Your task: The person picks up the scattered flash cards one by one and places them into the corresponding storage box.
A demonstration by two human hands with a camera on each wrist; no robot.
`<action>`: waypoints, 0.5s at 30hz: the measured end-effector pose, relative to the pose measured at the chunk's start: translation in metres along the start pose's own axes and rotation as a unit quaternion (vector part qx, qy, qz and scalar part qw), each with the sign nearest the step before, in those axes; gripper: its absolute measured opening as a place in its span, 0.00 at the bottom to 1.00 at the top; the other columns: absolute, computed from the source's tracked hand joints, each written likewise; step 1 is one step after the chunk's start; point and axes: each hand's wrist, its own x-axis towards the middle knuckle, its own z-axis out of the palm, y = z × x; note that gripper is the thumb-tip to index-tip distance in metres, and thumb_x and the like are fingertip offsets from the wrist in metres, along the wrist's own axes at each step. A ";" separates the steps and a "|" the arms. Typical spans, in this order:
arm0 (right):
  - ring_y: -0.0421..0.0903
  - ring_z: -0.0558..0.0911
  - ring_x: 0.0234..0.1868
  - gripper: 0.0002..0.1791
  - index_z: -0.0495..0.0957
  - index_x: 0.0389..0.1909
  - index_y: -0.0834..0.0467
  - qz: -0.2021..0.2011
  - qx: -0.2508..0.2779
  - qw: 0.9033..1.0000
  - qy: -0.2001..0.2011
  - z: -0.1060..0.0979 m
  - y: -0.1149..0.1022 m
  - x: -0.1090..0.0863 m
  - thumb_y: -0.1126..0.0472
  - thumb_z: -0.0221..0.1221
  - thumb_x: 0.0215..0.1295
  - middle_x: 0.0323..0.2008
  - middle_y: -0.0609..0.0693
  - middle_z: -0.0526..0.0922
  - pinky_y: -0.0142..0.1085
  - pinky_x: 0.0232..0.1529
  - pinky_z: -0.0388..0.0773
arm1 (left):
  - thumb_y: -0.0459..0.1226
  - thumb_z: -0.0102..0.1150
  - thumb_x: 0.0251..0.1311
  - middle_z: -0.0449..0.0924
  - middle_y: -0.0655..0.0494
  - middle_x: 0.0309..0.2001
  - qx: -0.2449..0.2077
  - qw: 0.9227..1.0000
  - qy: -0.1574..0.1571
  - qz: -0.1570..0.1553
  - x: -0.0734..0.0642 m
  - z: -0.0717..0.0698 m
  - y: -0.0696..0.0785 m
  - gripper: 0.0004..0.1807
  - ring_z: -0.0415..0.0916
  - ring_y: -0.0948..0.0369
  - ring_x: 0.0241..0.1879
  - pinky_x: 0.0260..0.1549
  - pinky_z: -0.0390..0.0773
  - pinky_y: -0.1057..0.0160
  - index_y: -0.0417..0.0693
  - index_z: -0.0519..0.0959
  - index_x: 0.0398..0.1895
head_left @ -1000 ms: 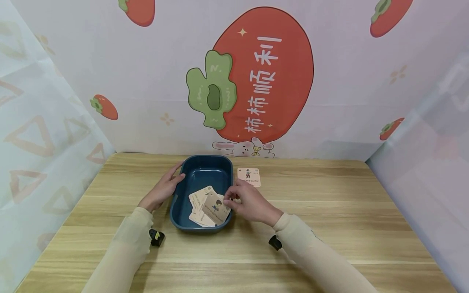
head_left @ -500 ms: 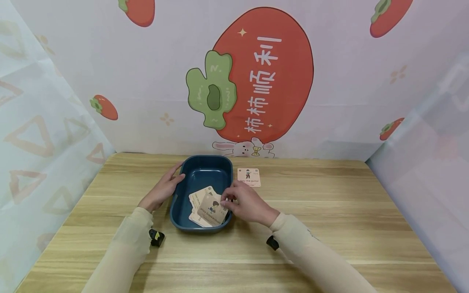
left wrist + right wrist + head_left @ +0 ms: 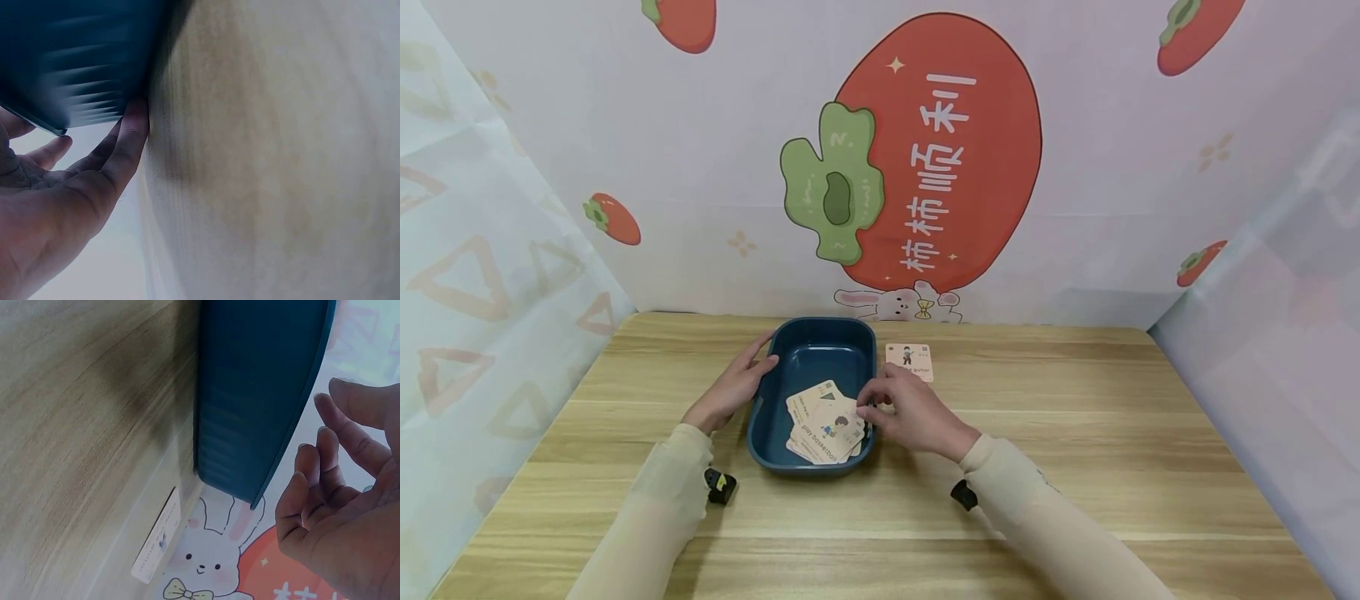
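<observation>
A dark blue plastic tray [image 3: 823, 471] stands on the wooden table. My left hand [image 3: 733, 387] holds its left side, with the thumb at the rim and the fingers along the outer wall, as the left wrist view also shows. Inside the tray's near end several picture cards lie in a loose pile. On top is a "play basketball" card [image 3: 829, 433]. My right hand [image 3: 913, 412] hovers over the tray's right rim beside that card. In the right wrist view its thumb and forefinger stand slightly apart with no card seen between them.
A guitar card [image 3: 908, 358] lies flat on the table [image 3: 1037, 400], right of the tray's far end. Behind the table hangs a printed backdrop [image 3: 1075, 167]. Pale sheets flank both sides.
The right hand tilted the basketball card down over the pile and let it go; it now lies flat on top. The left hand and the tray have stayed in place.
</observation>
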 end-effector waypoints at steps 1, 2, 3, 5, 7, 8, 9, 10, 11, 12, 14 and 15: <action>0.47 0.75 0.40 0.04 0.87 0.41 0.51 -0.002 0.001 1.000 0.003 -0.001 0.000 0.000 0.57 0.67 0.68 0.36 0.46 0.75 0.37 0.36 0.74 | 0.45 0.38 0.82 0.52 0.30 0.76 -0.001 1.000 0.000 0.000 0.000 0.000 0.000 0.35 0.61 0.34 0.70 0.64 0.65 0.35 0.52 0.40 0.84; 0.47 0.75 0.40 0.04 0.87 0.40 0.51 -0.003 0.001 1.000 0.006 -0.001 0.000 -0.001 0.57 0.67 0.68 0.36 0.46 0.75 0.37 0.36 0.74 | 0.45 0.38 0.82 0.52 0.30 0.76 -0.002 1.000 -0.001 -0.001 0.000 0.000 0.000 0.35 0.61 0.34 0.70 0.64 0.66 0.35 0.52 0.40 0.84; 0.47 0.75 0.40 0.03 0.87 0.40 0.51 -0.004 0.002 1.000 0.009 -0.002 0.000 -0.001 0.58 0.67 0.68 0.36 0.46 0.75 0.38 0.36 0.74 | 0.45 0.38 0.82 0.52 0.29 0.75 -0.003 1.000 -0.002 -0.001 0.000 0.000 0.000 0.35 0.61 0.34 0.70 0.64 0.66 0.35 0.51 0.40 0.83; 0.48 0.76 0.40 0.03 0.87 0.39 0.51 -0.006 0.004 1.000 0.015 -0.004 0.001 -0.002 0.58 0.67 0.68 0.35 0.46 0.75 0.38 0.36 0.74 | 0.45 0.38 0.82 0.53 0.29 0.75 -0.006 1.000 -0.002 -0.002 0.000 0.000 0.000 0.34 0.61 0.34 0.70 0.64 0.67 0.36 0.51 0.40 0.83; 0.49 0.76 0.41 0.03 0.87 0.39 0.51 -0.007 0.006 1.000 0.019 -0.005 0.003 -0.003 0.58 0.67 0.68 0.35 0.45 0.74 0.38 0.36 0.74 | 0.44 0.38 0.82 0.52 0.29 0.75 -0.005 1.000 -0.003 -0.001 0.000 0.000 0.000 0.35 0.61 0.34 0.70 0.64 0.66 0.36 0.50 0.40 0.83; 0.50 0.76 0.41 0.03 0.87 0.39 0.51 -0.006 0.006 1.000 0.020 -0.007 0.004 -0.003 0.58 0.68 0.67 0.35 0.45 0.74 0.38 0.36 0.74 | 0.44 0.38 0.82 0.52 0.29 0.76 -0.004 1.000 -0.003 0.000 0.000 0.000 0.000 0.35 0.60 0.34 0.70 0.64 0.66 0.35 0.50 0.40 0.83; 0.50 0.76 0.41 0.03 0.86 0.39 0.51 -0.005 0.007 1.000 0.021 -0.008 0.005 -0.003 0.58 0.68 0.67 0.35 0.45 0.74 0.38 0.36 0.74 | 0.44 0.38 0.82 0.52 0.29 0.76 -0.004 1.000 -0.003 0.000 0.000 0.000 0.000 0.34 0.60 0.34 0.70 0.64 0.66 0.35 0.50 0.40 0.83; 0.50 0.76 0.41 0.03 0.86 0.40 0.52 -0.003 0.008 1.000 0.023 -0.009 0.006 -0.003 0.58 0.68 0.67 0.35 0.45 0.74 0.38 0.35 0.75 | 0.44 0.38 0.82 0.52 0.30 0.76 -0.004 1.000 -0.003 0.000 0.000 0.000 0.000 0.34 0.60 0.34 0.70 0.64 0.66 0.35 0.50 0.40 0.83; 0.50 0.76 0.41 0.03 0.86 0.40 0.52 -0.001 0.008 1.000 0.024 -0.010 0.007 -0.004 0.58 0.68 0.67 0.35 0.45 0.74 0.38 0.35 0.75 | 0.44 0.38 0.82 0.52 0.30 0.76 -0.003 1.000 -0.003 0.000 0.000 -0.001 0.001 0.34 0.60 0.34 0.71 0.64 0.65 0.35 0.50 0.40 0.83; 0.50 0.76 0.41 0.04 0.86 0.40 0.52 0.001 0.007 1.000 0.026 -0.012 0.008 -0.004 0.58 0.68 0.67 0.35 0.45 0.74 0.38 0.35 0.75 | 0.44 0.38 0.82 0.52 0.30 0.76 -0.003 1.000 -0.003 0.000 0.000 0.000 0.001 0.34 0.60 0.34 0.71 0.64 0.65 0.35 0.50 0.40 0.83; 0.50 0.76 0.40 0.04 0.86 0.40 0.52 0.006 0.003 1.000 0.029 -0.014 0.010 -0.004 0.58 0.68 0.67 0.34 0.45 0.74 0.38 0.36 0.75 | 0.44 0.38 0.82 0.52 0.30 0.76 -0.001 1.000 -0.002 -0.002 0.000 -0.001 0.001 0.34 0.60 0.34 0.71 0.64 0.65 0.35 0.51 0.40 0.83; 0.50 0.76 0.40 0.05 0.86 0.40 0.52 0.008 0.001 0.999 0.032 -0.015 0.011 -0.004 0.58 0.68 0.67 0.34 0.45 0.74 0.38 0.36 0.75 | 0.44 0.38 0.82 0.53 0.30 0.75 -0.001 1.000 -0.001 -0.002 0.000 -0.001 0.001 0.34 0.60 0.34 0.70 0.64 0.66 0.35 0.51 0.40 0.83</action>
